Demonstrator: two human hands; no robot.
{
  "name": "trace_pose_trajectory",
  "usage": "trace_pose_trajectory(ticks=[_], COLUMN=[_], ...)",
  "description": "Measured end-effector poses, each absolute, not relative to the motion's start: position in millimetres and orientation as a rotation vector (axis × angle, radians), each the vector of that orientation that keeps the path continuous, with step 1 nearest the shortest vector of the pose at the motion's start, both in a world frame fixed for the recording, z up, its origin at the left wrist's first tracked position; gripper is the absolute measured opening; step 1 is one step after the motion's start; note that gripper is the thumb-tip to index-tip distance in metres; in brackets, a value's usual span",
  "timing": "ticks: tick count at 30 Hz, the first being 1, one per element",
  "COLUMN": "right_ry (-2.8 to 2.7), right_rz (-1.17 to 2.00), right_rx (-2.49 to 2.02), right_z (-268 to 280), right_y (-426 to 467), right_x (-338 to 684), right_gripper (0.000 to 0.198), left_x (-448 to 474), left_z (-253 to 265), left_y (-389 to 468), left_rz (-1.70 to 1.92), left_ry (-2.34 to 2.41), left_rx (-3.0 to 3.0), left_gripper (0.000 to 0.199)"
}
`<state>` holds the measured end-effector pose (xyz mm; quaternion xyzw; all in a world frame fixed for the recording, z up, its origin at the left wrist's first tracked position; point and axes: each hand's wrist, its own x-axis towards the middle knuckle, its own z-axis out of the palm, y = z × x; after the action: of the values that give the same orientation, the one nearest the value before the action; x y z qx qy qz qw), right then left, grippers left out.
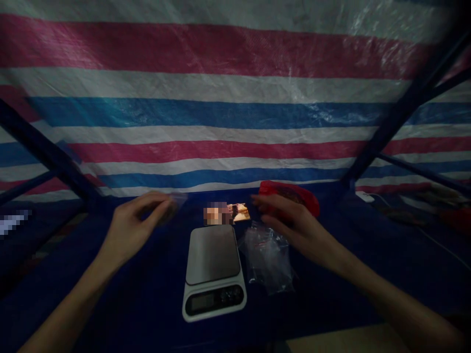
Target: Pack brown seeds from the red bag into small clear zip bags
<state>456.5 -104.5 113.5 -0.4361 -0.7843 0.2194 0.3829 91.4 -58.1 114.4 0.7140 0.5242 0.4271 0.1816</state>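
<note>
Up front, our left hand [138, 220] hangs above the dark blue table cover [110, 294], fingers curled toward the thumb around something small and clear; motion blur keeps us from telling what it is or how firmly we hold it. Our right hand [290, 223] reaches forward with the fingers loosely spread and nothing closed in them, the fingertips near the red bag [294, 193] and the palm hovering just over a heap of clear plastic bags [268, 260].

Between our hands sits a kitchen scale [214, 272], its steel plate bare and its display toward us. The clear bags lie just beside its right edge, crumpled; we cannot make out anything inside them. The red bag behind them is open at the top and something dark shows in it, too dim to name. A phone [239, 212] with a lit screen lies just behind the scale.

Farther out, the cover runs on to left and right of the scale. A striped tarp [221, 113] closes the back, dark frame bars [397, 113] slant in at both sides, and a white cable [434, 240] trails at far right.
</note>
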Motion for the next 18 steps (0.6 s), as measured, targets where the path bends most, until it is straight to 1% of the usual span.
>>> trace_pose_trajectory(ticks=[2, 3, 4, 5, 6, 8, 10, 12, 15, 18], right_ry=[-1.990, -1.966, -1.947, -1.927, -1.909, -1.823, -1.769, -1.773, -1.837, -1.901], right_rz=[0.642, 0.681, 0.724, 0.759, 0.805, 0.822, 0.818, 0.852, 0.949, 1.007], right_rx=[-1.029, -0.995, -0.954, -0.920, -0.905, -0.897, -0.885, -0.858, -0.818, -0.806], right_z=[131, 139, 147, 154, 160, 170, 176, 176, 170, 163], right_y=[-73, -55, -38, -21, -5, 18, 32, 38, 41, 45], right_x=[427, 414, 402, 392, 386, 380, 382, 387, 394, 398], right_gripper=[0.060, 0.058, 0.044, 0.025, 0.016, 0.023, 0.028, 0.032, 0.038, 0.038], left_x=[127, 142, 155, 166, 174, 186, 192, 194, 192, 188], left_z=[139, 148, 155, 159, 162, 162, 159, 157, 155, 150], left_y=[-41, -30, -20, -10, -1, 13, 21, 25, 32, 42], left_rz=[1.182, 1.167, 1.169, 1.187, 1.240, 1.435, 1.511, 1.513, 1.459, 1.337], left_ry=[1.169, 1.069, 0.990, 0.930, 0.886, 0.812, 0.773, 0.762, 0.771, 0.764], left_rx=[1.903, 1.859, 1.822, 1.796, 1.759, 1.668, 1.639, 1.641, 1.641, 1.640], left_gripper=[0.026, 0.026, 0.026, 0.027, 0.027, 0.028, 0.031, 0.032, 0.028, 0.025])
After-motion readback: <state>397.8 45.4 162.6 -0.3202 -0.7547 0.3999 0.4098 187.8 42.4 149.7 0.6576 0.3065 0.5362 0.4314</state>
